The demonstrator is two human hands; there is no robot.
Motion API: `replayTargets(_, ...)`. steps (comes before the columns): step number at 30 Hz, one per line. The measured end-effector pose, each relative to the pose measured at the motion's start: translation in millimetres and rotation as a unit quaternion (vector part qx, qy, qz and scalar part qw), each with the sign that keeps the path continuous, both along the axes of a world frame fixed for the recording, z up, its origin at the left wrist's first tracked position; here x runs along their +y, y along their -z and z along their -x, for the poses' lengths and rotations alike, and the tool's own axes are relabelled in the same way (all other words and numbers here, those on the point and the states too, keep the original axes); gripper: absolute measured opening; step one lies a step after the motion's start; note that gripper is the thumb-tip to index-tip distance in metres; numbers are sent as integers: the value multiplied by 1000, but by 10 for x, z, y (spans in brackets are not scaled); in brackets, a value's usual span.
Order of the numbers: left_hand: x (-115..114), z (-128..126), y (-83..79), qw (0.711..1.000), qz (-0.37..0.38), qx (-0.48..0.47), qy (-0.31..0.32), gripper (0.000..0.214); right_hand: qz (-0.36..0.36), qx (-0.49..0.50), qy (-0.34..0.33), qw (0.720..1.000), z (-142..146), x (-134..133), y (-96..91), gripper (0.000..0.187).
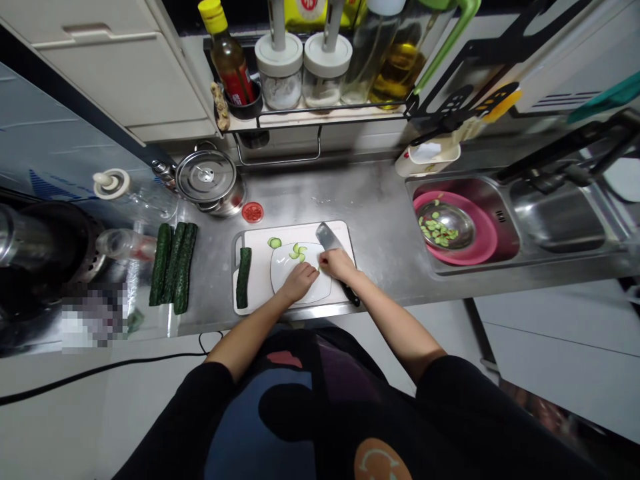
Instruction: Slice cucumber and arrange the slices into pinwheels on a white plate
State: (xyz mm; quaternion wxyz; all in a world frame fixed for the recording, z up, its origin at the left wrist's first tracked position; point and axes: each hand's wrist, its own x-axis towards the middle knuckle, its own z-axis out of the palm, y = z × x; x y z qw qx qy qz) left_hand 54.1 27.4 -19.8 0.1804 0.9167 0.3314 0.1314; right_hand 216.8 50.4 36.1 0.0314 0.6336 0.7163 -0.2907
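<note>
A white plate (281, 265) rests on the white cutting board (260, 293), with a few cut cucumber slices (298, 252) laid in a curve near its far rim. My left hand (300, 281) is over the plate, its fingers pinched together. Close beside it, at the plate's right side, my right hand (337, 264) is closed too; what the fingertips hold is too small to make out. Under my right hand lies a kitchen knife (327, 236), blade pointing away. More cucumber rounds (275, 243) sit beyond the plate, and a cut cucumber (243, 278) lies on the board's left side.
Whole cucumbers (173, 267) and a lidded pot (207, 177) stand left, near a small red lid (253, 212). In the right sink, a pink basin (485, 233) holds a metal bowl (467, 227) with green pieces. A seasoning rack (330, 119) hangs behind.
</note>
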Motion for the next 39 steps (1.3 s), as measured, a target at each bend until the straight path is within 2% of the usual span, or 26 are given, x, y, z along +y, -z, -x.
replayTargets(3, -46, 12, -34, 1000, 13, 15, 1, 27, -26, -6, -21, 999, -15, -7, 13, 19)
replayTargets(7, -153, 70, -131, 999, 11, 31, -11, 29, -93, 12, 4, 996, -114, -123, 18, 23)
replayTargets(10, -263, 109, -197, 999, 3, 37, -36, 31, -157, 6, 33, 987, -169, -359, 46, 30)
replayTargets(12, -334, 109, -224, 997, 3, 46, -54, 32, -183, 0, 14, 983, -156, -562, 85, 33)
replayTargets(17, -427, 40, -264, 991, 30, 95, -85, 43, -188, -59, -31, 980, -15, -907, 198, 44)
replayTargets(26, -486, 3, -263, 985, 45, 131, -101, 54, -168, -100, -67, 978, 2, -874, 271, 47)
replayTargets(39, -512, -29, -265, 983, 51, 134, -114, 53, -176, -110, -77, 975, -49, -877, 301, 47)
